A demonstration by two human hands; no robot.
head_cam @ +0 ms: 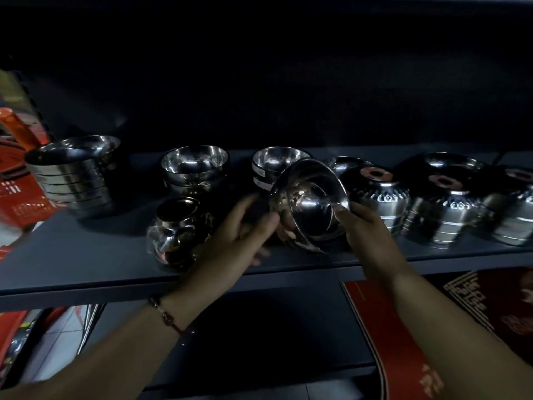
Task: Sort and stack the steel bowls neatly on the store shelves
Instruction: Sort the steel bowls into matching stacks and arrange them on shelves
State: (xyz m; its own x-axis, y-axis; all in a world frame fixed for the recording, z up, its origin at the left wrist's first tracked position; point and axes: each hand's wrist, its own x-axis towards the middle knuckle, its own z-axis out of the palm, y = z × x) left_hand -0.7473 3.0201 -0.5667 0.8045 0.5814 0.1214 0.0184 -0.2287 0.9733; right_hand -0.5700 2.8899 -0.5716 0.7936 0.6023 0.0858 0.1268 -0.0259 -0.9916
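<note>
A shiny steel bowl (310, 202) is tilted on its side above the front of the grey shelf (86, 264), its opening facing me. My right hand (364, 226) pinches its right rim. My left hand (242, 229) touches its left side with thumb and fingers. On the shelf stand a tall stack of wide bowls (73, 174) at the left, a short stack (194, 167) behind the middle, and a small stack (274, 166) behind the held bowl. A round steel pot (177, 230) sits left of my left hand.
Upside-down patterned bowl stacks (380, 197) (444, 215) (513, 209) fill the right of the shelf. A red box (17, 180) stands at the far left. A red printed box (432, 313) lies on the lower shelf. The shelf back is dark.
</note>
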